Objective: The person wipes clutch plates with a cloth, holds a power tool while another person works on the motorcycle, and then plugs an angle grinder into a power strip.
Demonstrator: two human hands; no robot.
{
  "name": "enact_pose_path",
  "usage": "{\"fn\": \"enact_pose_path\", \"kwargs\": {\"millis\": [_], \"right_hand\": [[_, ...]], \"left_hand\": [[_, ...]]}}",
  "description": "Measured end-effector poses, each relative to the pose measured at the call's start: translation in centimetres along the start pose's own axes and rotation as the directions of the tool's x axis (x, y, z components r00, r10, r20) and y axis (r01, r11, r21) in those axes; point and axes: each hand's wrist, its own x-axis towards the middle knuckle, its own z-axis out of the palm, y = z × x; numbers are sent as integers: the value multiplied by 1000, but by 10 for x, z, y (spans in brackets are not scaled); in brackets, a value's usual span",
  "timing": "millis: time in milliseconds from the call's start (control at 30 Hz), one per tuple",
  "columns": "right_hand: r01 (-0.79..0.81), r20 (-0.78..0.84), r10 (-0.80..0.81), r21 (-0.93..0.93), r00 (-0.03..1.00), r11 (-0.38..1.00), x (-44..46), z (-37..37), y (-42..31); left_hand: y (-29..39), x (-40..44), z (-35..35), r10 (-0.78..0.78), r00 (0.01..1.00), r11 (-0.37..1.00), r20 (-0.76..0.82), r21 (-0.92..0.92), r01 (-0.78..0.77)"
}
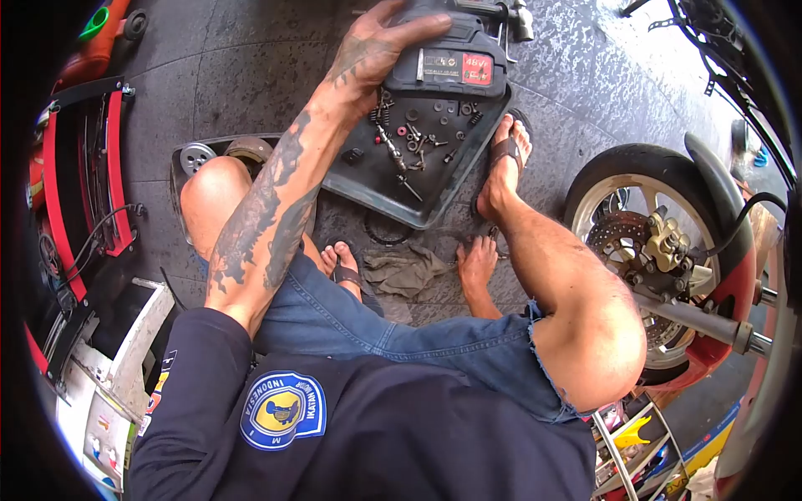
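At the top, my left hand (pixel 380 46) is wrapped round a black cordless power tool (pixel 447 71) with a red label on its battery, tilted over the far end of a dark tray (pixel 422 219). Small metal parts (pixel 411 144), bolts, washers and springs lie in the tray. Between my feet, near the tray's front edge, my right hand (pixel 478 263) is low to the floor. Its fingers are bent together at a small dark item that I cannot make out. A grey rag (pixel 405 271) lies to the left of that hand.
A motorcycle wheel (pixel 643 242) with a brake disc stands close by my right knee. On the left are a red and black frame (pixel 117 175) and a white panel (pixel 125 342). A black container (pixel 188 144) with round metal parts sits beside my left knee.
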Motion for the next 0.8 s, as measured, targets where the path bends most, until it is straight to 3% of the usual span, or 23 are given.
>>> {"fn": "enact_pose_path", "kwargs": {"millis": [333, 400, 500, 733, 800], "right_hand": [[128, 32, -127, -25, 991, 991, -21, 34, -19], [171, 142, -181, 81, 973, 982, -11, 44, -38], [245, 376, -183, -125, 909, 961, -3, 72, -31], [319, 435, -256, -77, 863, 945, -7, 72, -16], [457, 285, -441, 9, 851, 889, -13, 62, -17]], "left_hand": [[-2, 6, -4, -4, 999, 1000, -53, -14, 3], [-1, 5, -4, -24, 1000, 999, -15, -36, 24], [-2, 4, -3, -24, 1000, 998, 12, -55, 24], [-7, 2, -2, -30, 999, 999, 17, -26, 31], [-8, 4, -3, -48, 998, 997, 49, -53, 51]]}}
